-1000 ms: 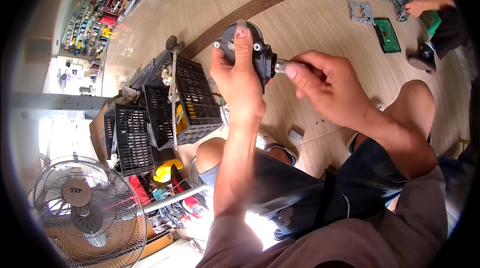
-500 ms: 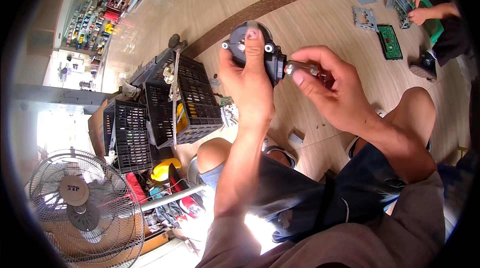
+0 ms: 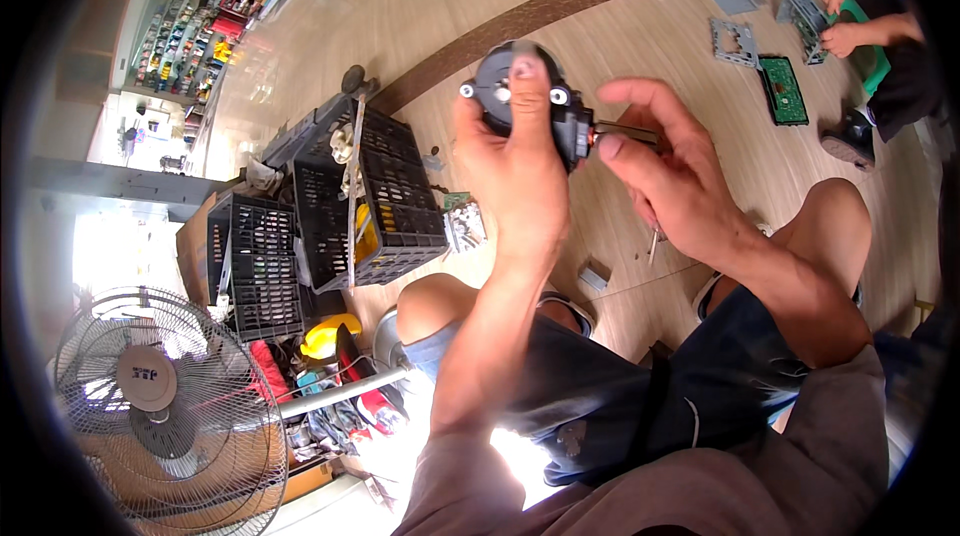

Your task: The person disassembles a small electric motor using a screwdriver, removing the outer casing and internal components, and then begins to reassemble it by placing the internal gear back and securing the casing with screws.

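Note:
My left hand is wrapped round a black motor housing with a round end, its thumb lying across the face. Pale metal-lined screw holes sit on both sides of the round part. From the housing's right side, my right hand pinches a silver metal cylinder between thumb and fingers. A narrow reddish part shows where cylinder and housing meet; whether they are joined I cannot tell. Below the right palm a thin metal rod sticks out, its other end hidden by the hand.
Black plastic crates stand on the left, beyond a standing fan. A small grey block lies on the floor near my feet. At the far right another person's hands hold a metal frame, near a green circuit board.
Both hands and the housing have shifted slightly right. My right hand has turned its grip, and the thin rod now shows beneath it.

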